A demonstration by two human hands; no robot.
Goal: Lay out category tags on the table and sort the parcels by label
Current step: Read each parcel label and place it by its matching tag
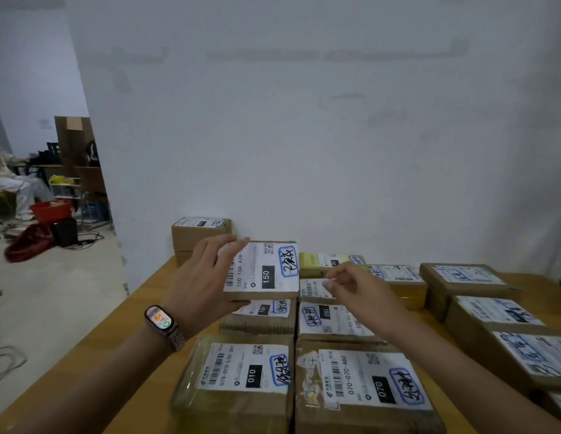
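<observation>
The left hand point(204, 286) grips the 150 parcel point(263, 270) by its left edge, lifted above the parcel rows point(335, 321) on the table point(141, 308). Just right, the right hand point(357, 286) hovers, fingers loosely curled, holding nothing.

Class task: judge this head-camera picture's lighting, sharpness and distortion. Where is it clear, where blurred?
Head view: dim, flat, bluish light; the 150 label on the held parcel reads sharply in the left hand; the right hand is slightly soft; the parcels at the right edge look smeared and stretched by the wide-angle lens.
</observation>
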